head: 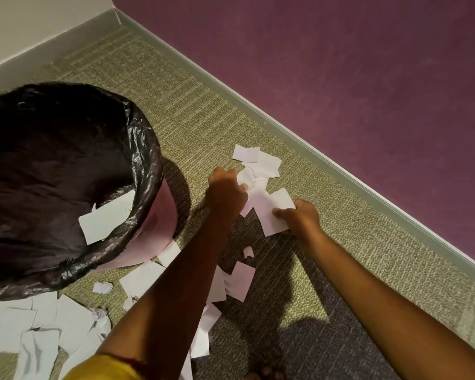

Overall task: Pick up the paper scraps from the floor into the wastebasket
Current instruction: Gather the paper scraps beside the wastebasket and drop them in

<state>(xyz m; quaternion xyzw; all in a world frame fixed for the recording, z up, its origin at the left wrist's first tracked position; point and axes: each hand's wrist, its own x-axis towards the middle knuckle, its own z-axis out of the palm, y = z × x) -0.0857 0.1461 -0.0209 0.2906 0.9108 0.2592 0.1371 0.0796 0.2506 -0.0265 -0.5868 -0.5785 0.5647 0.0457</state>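
Scraps on the carpet: light, thin and lying flat

Paper scraps (258,163) lie in a small heap just right of the middle of the frame, on the carpet (176,105) near the purple wall (340,78). Both hands work there. The left hand (225,192) is curled, knuckles up, over the left edge of the heap. Its fingers seem to grip a few small pieces (the fingertips themselves are hidden). The right hand (299,218) pinches a large scrap (272,215) at its right edge, with the thumb on top. The two hands are near each other but do not touch.

Many more pieces lie at the lower left and lower middle of the frame, around the foot of the wastebasket (148,149). It stands at the left and is lined with a black bag (52,133). One white piece rests inside, against the rim.

The paper is probably almost weightless and bends easily, so it needs very little force. The difficulty is rather that flat sheets cling to the carpet pile. A good hold is likely at a raised corner or edge, with thumb against forefinger, or by raking several pieces together into a bunch. A loose bunch may shed small pieces on the way to the basket, so the grip should close fully.
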